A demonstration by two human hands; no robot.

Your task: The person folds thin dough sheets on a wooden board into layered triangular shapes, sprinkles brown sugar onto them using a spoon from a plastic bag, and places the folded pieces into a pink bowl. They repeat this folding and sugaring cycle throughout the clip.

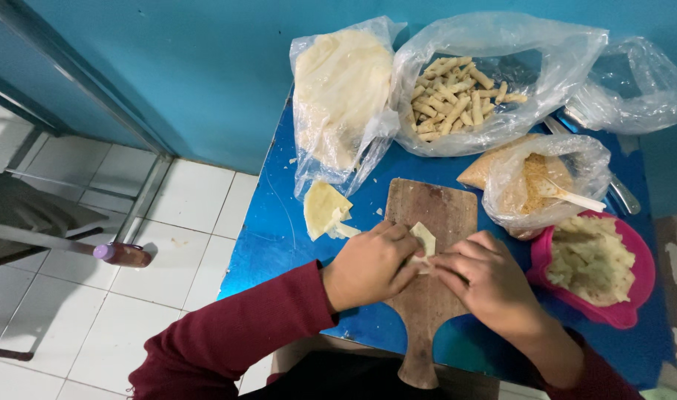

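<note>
Pinching thin dough wrapper (424,238) between left hand (368,265) and right hand (486,281) over cutting board (435,215); likely soft, light, tears easily, so grip by edges.

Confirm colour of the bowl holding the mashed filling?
Pink bowl, right of the wooden board; seen in the head view.

We see a blue table (279,230) carrying a wooden cutting board (435,215), three clear plastic bags (one of pale wrappers (338,89), one of rolled sticks (457,96), one of crumbs (535,185)), a pink bowl (635,296) and a loose wrapper (323,207).
</note>
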